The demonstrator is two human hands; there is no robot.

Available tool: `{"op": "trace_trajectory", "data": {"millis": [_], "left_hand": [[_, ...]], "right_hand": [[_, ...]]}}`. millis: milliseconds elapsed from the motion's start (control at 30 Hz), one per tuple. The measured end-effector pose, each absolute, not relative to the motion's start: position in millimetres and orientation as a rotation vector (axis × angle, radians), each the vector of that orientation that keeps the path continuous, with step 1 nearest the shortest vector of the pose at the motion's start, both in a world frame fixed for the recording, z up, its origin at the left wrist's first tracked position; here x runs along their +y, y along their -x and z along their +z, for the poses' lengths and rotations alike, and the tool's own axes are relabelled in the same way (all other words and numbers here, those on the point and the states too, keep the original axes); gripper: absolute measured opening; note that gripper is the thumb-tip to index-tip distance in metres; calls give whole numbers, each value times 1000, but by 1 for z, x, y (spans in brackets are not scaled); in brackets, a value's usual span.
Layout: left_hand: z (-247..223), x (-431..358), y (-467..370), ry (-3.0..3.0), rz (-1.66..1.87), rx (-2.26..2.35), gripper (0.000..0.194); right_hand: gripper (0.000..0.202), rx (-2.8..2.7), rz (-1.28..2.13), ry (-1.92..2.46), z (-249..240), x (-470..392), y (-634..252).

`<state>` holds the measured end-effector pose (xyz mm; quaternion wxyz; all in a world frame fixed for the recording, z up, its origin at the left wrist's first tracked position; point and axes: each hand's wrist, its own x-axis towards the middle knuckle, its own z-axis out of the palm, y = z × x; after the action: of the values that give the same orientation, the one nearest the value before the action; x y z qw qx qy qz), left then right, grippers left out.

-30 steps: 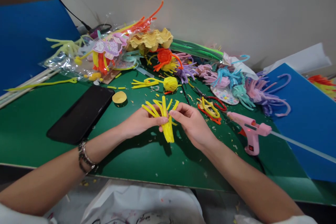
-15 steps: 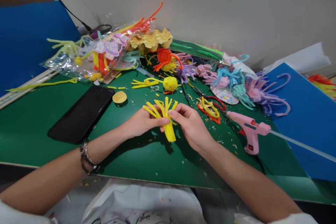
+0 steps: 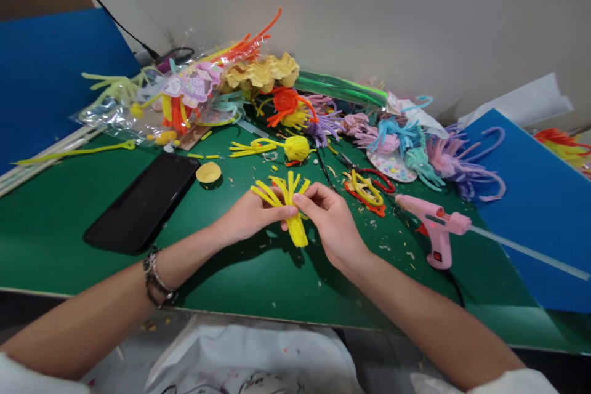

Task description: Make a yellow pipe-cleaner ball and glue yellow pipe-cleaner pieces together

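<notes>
A bundle of yellow pipe cleaners (image 3: 297,233) is held over the green table, its strands fanned out at the top and packed together at the lower end. My left hand (image 3: 252,215) pinches it from the left, thumb across the front. From the right, my right hand (image 3: 330,221) grips the strands between thumb and fingers. Behind the hands lies a yellow pipe-cleaner ball with loose strands (image 3: 297,148). A pale yellow cup piece (image 3: 209,173) rests left of it. Fingers behind the bundle are partly hidden.
A pink glue gun (image 3: 436,225) with a glue stick lies at right, near red-handled scissors (image 3: 383,178). A black phone (image 3: 143,203) lies at left. Along the wall are an egg carton (image 3: 263,72), plastic bags (image 3: 120,108) and colourful pipe-cleaner figures (image 3: 390,135). Blue boards (image 3: 530,209) flank the table.
Both hands keep hold of the yellow bundle in nearly the same pose. The whole view has shifted slightly; nothing has been let go or picked up.
</notes>
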<state>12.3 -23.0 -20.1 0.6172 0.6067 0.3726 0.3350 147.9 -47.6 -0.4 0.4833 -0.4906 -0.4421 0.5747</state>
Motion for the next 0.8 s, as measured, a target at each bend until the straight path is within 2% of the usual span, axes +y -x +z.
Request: {"op": "trace_trajectory", "data": {"millis": [200,300,433,533,700,800], "left_hand": [[-18,-25,-17,-1375,805,887,20],[-16,-25,-19,-1338,807,896,17],[-16,-23,-18,-1318,817,974,17],[-18,-22,-15,-1334,840,1023,18],[-18,-21,-11,-1334,891,1056,20],[-15,-20,-10,-1328,942,1117,22]], "right_hand": [[26,-1154,1387,1198,-3,-46,-150],[19,-1325,1377,1248,4,-41,-159],[24,-1588,1131,1426,26,-43,-189],[11,-1773,984,1516,41,-60,-227],[30,-1721,760,1825,43,-103,-291],[30,-1570,623,1973,33,-121,-311]]}}
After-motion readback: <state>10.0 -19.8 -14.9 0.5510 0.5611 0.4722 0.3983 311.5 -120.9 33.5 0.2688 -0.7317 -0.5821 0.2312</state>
